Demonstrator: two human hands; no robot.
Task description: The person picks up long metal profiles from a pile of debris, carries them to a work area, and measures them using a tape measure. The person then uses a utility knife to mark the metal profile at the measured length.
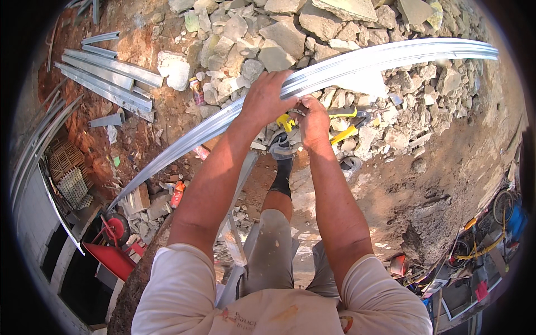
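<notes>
A long, shiny galvanized metal channel [346,62] runs across in front of me, from the lower left to the far right, bent by the lens. My left hand [267,100] is closed around it near its middle. Close beside, my right hand [314,121] has its fingers curled against the channel's near edge; its fingertips are partly hidden. Behind the right wrist show the yellow-and-black handles [344,134] of a tool, whose working end I cannot make out. A small yellow piece [286,122] appears below my left hand, and whether it belongs to that tool is unclear.
Broken concrete rubble [276,56] is heaped ahead. More metal channels [111,75] lie on reddish soil at left. A red wheelbarrow [111,259] stands lower left, beside a drop. My shoe [281,146] is below the hands. Bicycles [503,206] and clutter fill the lower right.
</notes>
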